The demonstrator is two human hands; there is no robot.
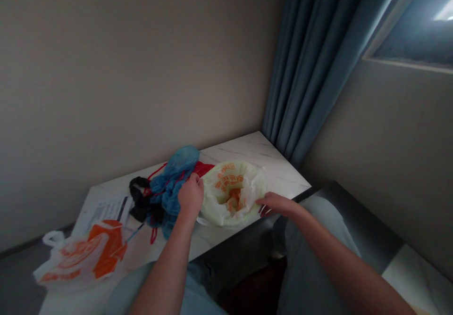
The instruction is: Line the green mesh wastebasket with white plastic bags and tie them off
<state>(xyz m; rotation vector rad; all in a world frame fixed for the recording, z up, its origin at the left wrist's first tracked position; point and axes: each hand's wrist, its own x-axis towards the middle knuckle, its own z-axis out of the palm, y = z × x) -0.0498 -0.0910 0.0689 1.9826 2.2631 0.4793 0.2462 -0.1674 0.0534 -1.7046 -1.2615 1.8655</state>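
Note:
A pale yellow-green plastic bag [221,216] with orange print stands with its mouth spread wide and its rim folded outward. Orange print shows inside it too; whether a container is under the bag is hidden. My left hand [191,194] is closed at the bag's left rim, gripping the edge. On the right side my right hand [278,203] pinches the rim, its lower fingers curled beneath. Just left of my left hand lies a heap of crumpled blue plastic bags [171,190], with a red bag [203,169] and a black bag [138,190] among them.
A white bag with orange print [81,261] lies at the left end of the marble-patterned table [247,145], by a printed sheet [106,211]. A wall rises behind; a blue curtain [300,70] hangs at the far right corner. My knees are under the near edge.

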